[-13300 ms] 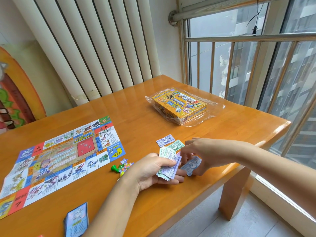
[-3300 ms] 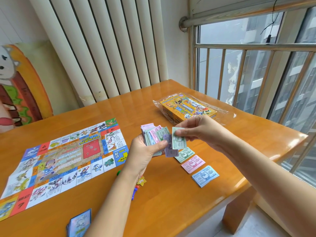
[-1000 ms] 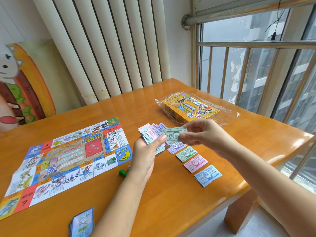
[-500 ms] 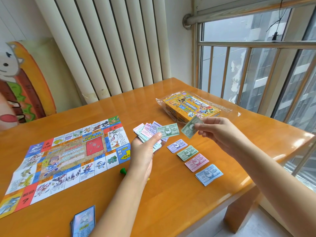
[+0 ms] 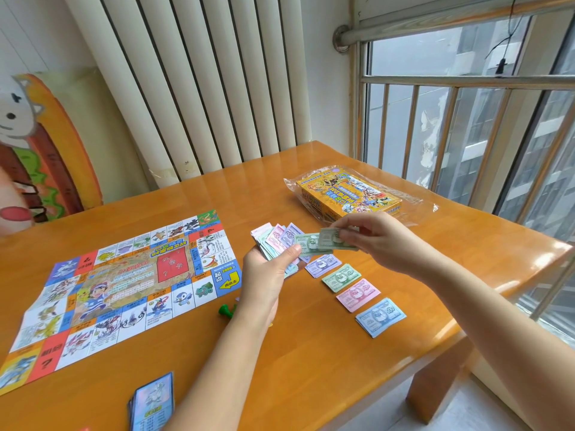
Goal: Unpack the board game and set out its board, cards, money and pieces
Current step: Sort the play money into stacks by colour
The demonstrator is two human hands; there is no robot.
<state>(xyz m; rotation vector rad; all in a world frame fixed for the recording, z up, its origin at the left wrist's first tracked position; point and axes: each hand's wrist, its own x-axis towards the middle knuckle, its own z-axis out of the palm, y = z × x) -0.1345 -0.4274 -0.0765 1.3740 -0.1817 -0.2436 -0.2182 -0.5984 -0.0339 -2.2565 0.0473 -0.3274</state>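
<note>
R hand [image 5: 378, 241] is up off the table [image 5: 311, 368], thumb & fingertips pinching a green note [image 5: 334, 238] by its right end. The note lies roughly flat, w/ its left end over the top of the fan. L hand [image 5: 267, 275], just to the left, grips a fanned wad of play money [image 5: 273, 241]: thumb pressed across the front, fingers hidden behind. Purple, pink & green notes show in the fan.

Below & right of the hands, four sorted piles run in a diagonal row toward the near edge: purple pile [image 5: 323, 264], green pile [image 5: 341, 277], pink pile [image 5: 357, 294], blue pile [image 5: 381, 316], each just beside the next.

A green pawn [image 5: 224, 310] shows just left of the L wrist, btwn wrist & board. Anything else there is hidden by the arm. The board [image 5: 124, 284] lies unfolded flat on the left part of the table. The card deck [image 5: 152, 402] sits at the near edge, left of the L forearm.

The yellow game box [image 5: 348, 194] lies on clear plastic wrap [image 5: 413, 206] at the far right, beyond the R hand.

Behind the table: white vertical slats [image 5: 202, 88], a window railing [image 5: 466, 119], and a cartoon panel [image 5: 40, 144] at far left.
</note>
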